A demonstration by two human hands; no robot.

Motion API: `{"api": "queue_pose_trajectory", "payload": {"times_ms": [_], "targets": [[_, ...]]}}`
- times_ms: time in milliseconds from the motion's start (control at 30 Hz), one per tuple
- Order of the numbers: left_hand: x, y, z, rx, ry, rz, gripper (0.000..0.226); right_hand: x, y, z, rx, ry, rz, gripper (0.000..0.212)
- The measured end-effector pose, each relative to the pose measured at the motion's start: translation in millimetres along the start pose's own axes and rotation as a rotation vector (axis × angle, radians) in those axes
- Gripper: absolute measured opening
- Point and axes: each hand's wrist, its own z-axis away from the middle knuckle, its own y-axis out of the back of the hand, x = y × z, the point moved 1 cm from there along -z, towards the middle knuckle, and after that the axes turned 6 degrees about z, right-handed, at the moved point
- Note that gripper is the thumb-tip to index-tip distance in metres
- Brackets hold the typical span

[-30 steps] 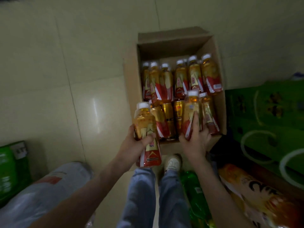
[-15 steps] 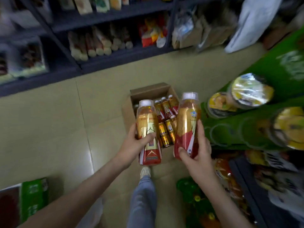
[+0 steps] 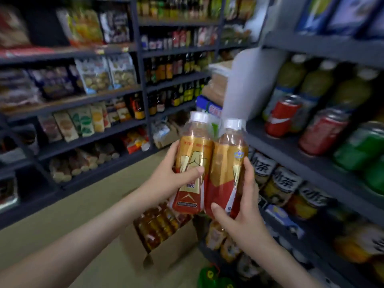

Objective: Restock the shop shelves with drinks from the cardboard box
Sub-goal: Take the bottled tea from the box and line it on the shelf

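In the shop aisle, above the brown cardboard box (image 3: 172, 248) of matching drinks on the floor, the left hand (image 3: 168, 179) curls round the left bottle (image 3: 194, 154) and the right hand (image 3: 242, 215) round the right bottle (image 3: 227, 163), the two touching side by side. Both are upright clear plastic with white caps, amber liquid and glossy gold-and-red wraps. To the right, dark shelves (image 3: 291, 152) carry red cans (image 3: 281, 115).

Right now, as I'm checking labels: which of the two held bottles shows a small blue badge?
The right-hand bottle, gripped by the right hand: a blue badge sits high on its gold label. The left-hand bottle shows none.
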Motion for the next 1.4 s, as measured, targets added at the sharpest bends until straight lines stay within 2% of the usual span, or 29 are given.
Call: {"api": "queue_pose_trajectory", "payload": {"times_ms": [133,267,367,467,567,700,800,900,1100,1200,1267,1400], "targets": [[69.9,-39.7,-21.1,-0.157,-0.173,-0.073,0.076,-28.0,66.5,-5.8,0.125,0.050,0.020,0.113],[119.7,-72.2,-43.7,-0.265,-0.332,-0.077,0.066,-55.1,114.5,-15.9,0.324,0.108,0.149,0.115],[150.4,-92.3,-55.7,-0.285,-0.450,-0.088,0.062,-71.6,141.0,-26.6,0.416,0.147,0.191,0.113],[172.6,-107.4,-69.3,-0.316,-0.534,-0.071,0.072,-83.1,163.3,-39.0,0.495,0.171,0.234,0.114],[186.5,-122.4,-81.8,-0.341,-0.593,-0.033,0.070,-91.4,184.8,-49.3,0.584,0.187,0.290,0.115],[202.4,-144.0,-98.8,-0.362,-0.662,0.020,0.079,-102.6,211.9,-57.9,0.677,0.134,0.326,0.119],[217.2,-159.1,-108.6,-0.350,-0.714,0.037,0.086,-110.2,236.8,-62.4,0.748,0.042,0.351,0.107],[231.6,-174.1,-114.5,-0.352,-0.729,0.072,0.086,-111.5,266.2,-65.6,0.767,-0.044,0.346,0.089],[256.7,-195.2,-138.0,-0.338,-0.700,0.154,0.084,-92.5,336.6,-78.2,0.800,-0.169,0.180,0.104],[267.7,-208.0,-146.8,-0.314,-0.692,0.238,0.059,-78.2,362.8,-91.3,0.749,-0.188,0.119,0.093],[273.5,-216.4,-155.2,-0.286,-0.684,0.263,0.057,-69.5,373.3,-103.5,0.674,-0.206,0.133,0.081],[275.3,-224.4,-172.5,-0.236,-0.648,0.288,0.059,-45.2,388.0,-144.0,0.602,-0.298,0.192,0.079]]}}
